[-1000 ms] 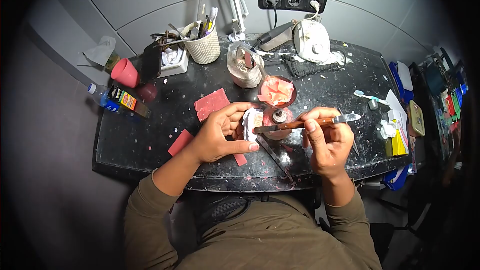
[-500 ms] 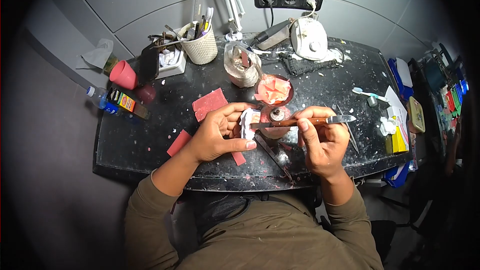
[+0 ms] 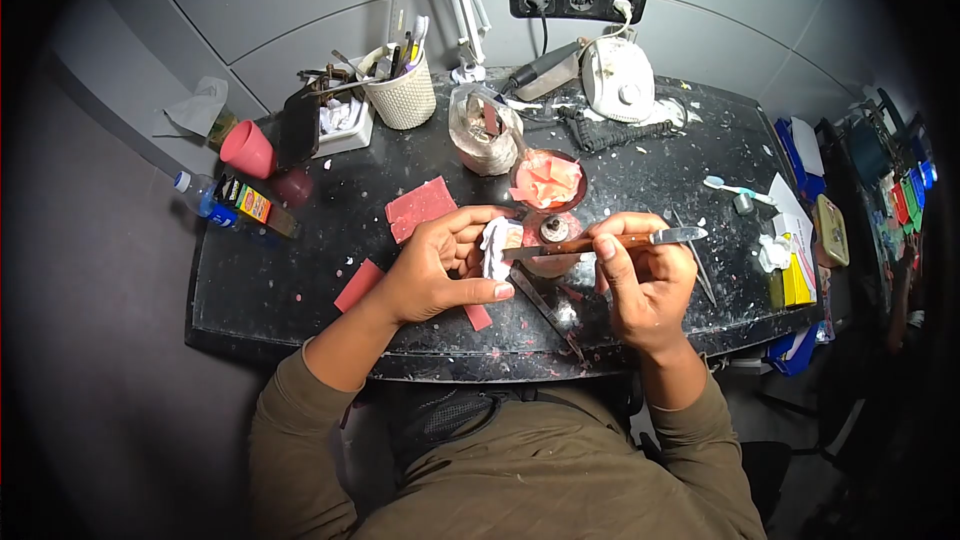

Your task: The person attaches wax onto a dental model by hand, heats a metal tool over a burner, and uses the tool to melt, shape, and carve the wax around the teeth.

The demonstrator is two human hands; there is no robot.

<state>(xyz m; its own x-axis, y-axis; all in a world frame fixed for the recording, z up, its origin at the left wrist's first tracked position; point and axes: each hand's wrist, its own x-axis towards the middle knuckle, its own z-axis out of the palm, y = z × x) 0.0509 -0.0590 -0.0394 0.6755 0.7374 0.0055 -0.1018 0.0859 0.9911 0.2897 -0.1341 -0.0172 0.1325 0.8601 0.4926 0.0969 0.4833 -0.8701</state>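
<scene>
My left hand (image 3: 435, 265) is closed around a white plaster piece (image 3: 493, 250) with a pinkish patch on its right side. Between the thumb and fingers of my right hand (image 3: 650, 280) is a wooden-handled knife (image 3: 625, 242), lying nearly level. Its narrow dark end reaches the right side of the plaster piece; its wider silver end points right. Behind the knife stands a glass burner (image 3: 553, 231) with a metal top. A bowl of pink wax pieces (image 3: 548, 181) sits just beyond it. Pink wax sheets (image 3: 420, 208) lie to the left, partly behind my left hand.
A metal tool (image 3: 545, 308) lies below the burner. Farther back are a plastic-wrapped jar (image 3: 484, 135), a woven pen cup (image 3: 402, 97) and a white device (image 3: 618, 80). A pink cup (image 3: 248, 149) stands left; a toothbrush (image 3: 738, 189) and yellow box (image 3: 798, 280) lie right.
The camera view has shifted slightly since the first frame. The knife's narrow end has moved slightly against the plaster piece, and the knife's tilt differs a little. Both hands keep their grips.
</scene>
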